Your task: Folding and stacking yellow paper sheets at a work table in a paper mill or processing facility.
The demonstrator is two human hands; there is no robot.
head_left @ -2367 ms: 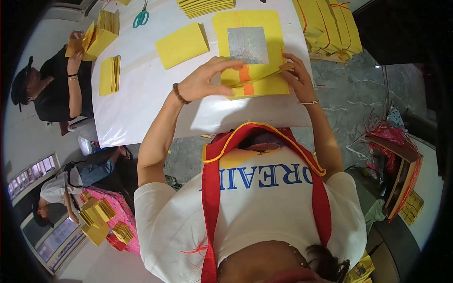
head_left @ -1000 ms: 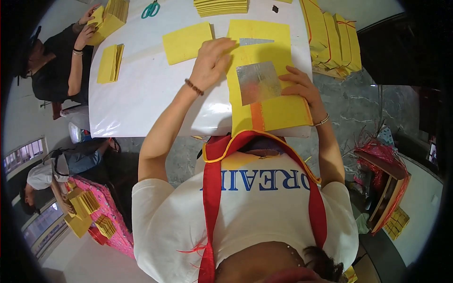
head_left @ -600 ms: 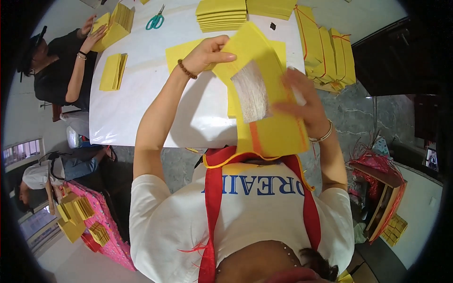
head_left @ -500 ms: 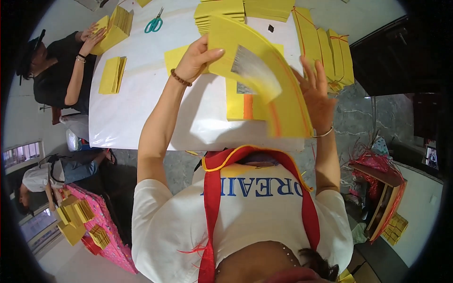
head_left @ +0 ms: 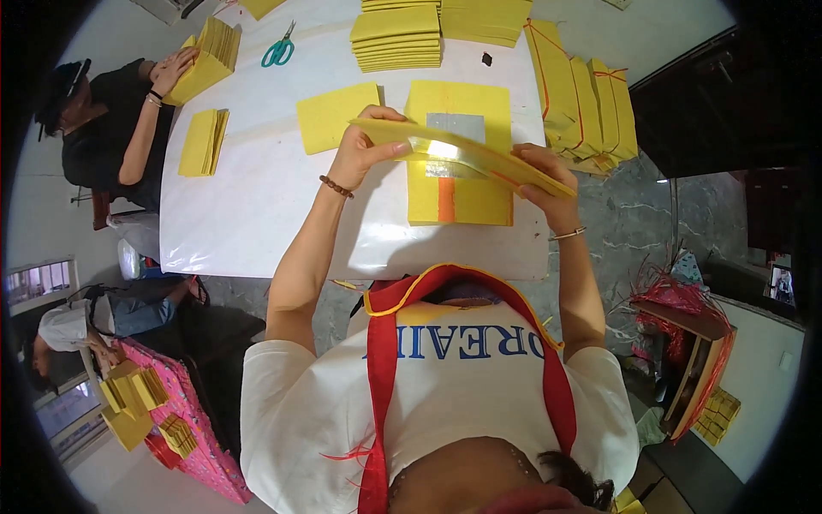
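Note:
My left hand (head_left: 366, 147) and my right hand (head_left: 548, 178) hold a yellow paper sheet (head_left: 462, 156) with a silver foil patch, lifted nearly flat above the table. My left hand pinches its left end, my right hand its right end. Under it lies a stack of yellow sheets (head_left: 458, 176) with a silver square and an orange stripe. A plain yellow stack (head_left: 336, 116) lies just left of it on the white table (head_left: 257, 206).
Taller yellow paper piles (head_left: 398, 36) stand at the back and tied bundles (head_left: 586, 103) along the right edge. Green scissors (head_left: 279, 51) lie far left. A seated person (head_left: 103, 120) handles yellow sheets at the table's left end. Another person (head_left: 81, 321) sits low left.
The sheet went from lying on the stack to being raised and swung over; it now hangs nearly level between both hands.

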